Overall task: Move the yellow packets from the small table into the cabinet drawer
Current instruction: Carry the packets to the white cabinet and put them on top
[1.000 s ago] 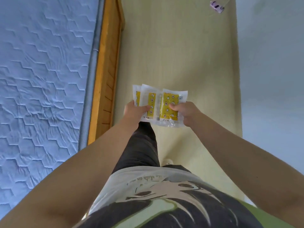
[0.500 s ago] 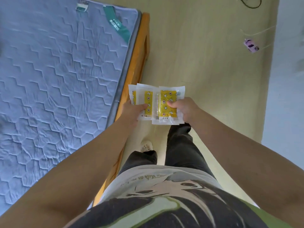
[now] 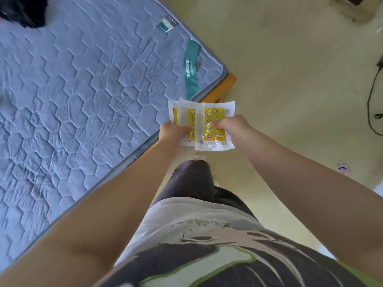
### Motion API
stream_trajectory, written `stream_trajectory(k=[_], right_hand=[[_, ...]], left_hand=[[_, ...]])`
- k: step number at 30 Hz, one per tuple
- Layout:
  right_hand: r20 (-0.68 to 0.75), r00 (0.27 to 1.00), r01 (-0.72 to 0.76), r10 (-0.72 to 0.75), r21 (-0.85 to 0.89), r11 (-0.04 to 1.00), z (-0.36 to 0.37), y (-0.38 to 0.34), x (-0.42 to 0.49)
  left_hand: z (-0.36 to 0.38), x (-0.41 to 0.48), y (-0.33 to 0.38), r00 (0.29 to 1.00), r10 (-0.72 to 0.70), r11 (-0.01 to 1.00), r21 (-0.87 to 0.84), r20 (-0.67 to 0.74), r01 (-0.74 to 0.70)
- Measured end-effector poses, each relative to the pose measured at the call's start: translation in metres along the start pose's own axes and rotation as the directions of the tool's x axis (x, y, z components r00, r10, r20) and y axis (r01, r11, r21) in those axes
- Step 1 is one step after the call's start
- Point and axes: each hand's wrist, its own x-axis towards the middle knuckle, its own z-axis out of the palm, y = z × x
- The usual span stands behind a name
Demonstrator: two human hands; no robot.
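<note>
Several yellow packets (image 3: 214, 129) in clear wrappers are held up in front of the person's body, fanned side by side over the pale floor (image 3: 290, 69), just off the corner of a bed. The left hand (image 3: 173, 132) grips the left ones, thumb pressed across their faces and fingers curled underneath. The right hand (image 3: 232, 127) pinches the right-hand packet the same way, thumb on the yellow print. That packet overlaps the edge of the ones on the left. How many lie stacked beneath cannot be told. A quilted blue-grey mattress (image 3: 83, 90) with a green label (image 3: 191, 67) sits on an orange wooden bed frame (image 3: 224, 84) to the left. A black cable (image 3: 371, 100) trails on the floor at the far right. Dark trousers (image 3: 190, 183) and a printed shirt (image 3: 196, 235) fill the lower view.
</note>
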Motion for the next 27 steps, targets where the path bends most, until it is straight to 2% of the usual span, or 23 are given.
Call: stream_trajectory(k=[7,13,19,27], right_hand=[[0.134,0.987,0.129,-0.088,-0.338,0.932,0.019,-0.14,0.085],[0.23,0.965,0.23,-0.123,-0.525,0.819,0.016,-0.247,0.134],[0.283,0.951,0.277,-0.126,-0.594,0.755,-0.015,-0.364,0.194],[0.383,0.908,0.397,-0.169,-0.656,0.642,-0.053,-0.579,0.296]], left_hand=[[0.027,0.071,0.076,0.983,-0.068,0.952,-0.307,-0.173,0.011],[0.074,0.11,0.155,0.966,-0.103,0.895,-0.446,-0.238,-0.015],[0.138,0.162,0.245,0.958,-0.159,0.803,-0.596,-0.238,-0.015],[0.249,0.264,0.416,0.928,-0.174,0.685,-0.717,-0.329,-0.126]])
